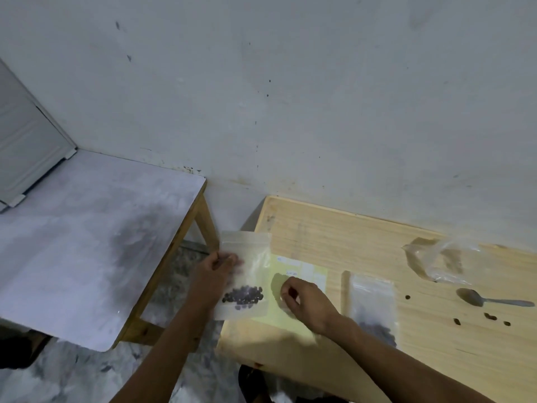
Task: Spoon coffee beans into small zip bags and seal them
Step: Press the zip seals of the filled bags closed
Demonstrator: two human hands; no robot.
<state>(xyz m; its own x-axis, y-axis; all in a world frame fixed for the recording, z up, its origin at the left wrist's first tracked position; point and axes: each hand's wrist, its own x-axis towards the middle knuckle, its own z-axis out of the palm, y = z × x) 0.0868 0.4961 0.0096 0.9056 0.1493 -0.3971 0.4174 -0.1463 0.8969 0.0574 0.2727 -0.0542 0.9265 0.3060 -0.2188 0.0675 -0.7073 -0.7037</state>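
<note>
Pale wooden table (377,242) by wall. Left hand (215,274) pinches filled zip bag (244,274); right hand (302,298) curled, grip unclear. Likely sealing step; next, press strip along top.

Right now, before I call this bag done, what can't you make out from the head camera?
- Zip strip of the held bag: motion-blurred, so sealed or open is unclear.
- Left hand: fingertips are smeared against the plastic; grip unclear.
- Right hand: curled over the yellow sheet; whether it pinches anything is hidden.
- Second bag: blurred, partly behind the right forearm.
- Spoon: handle tip reaches the right frame edge.
</note>
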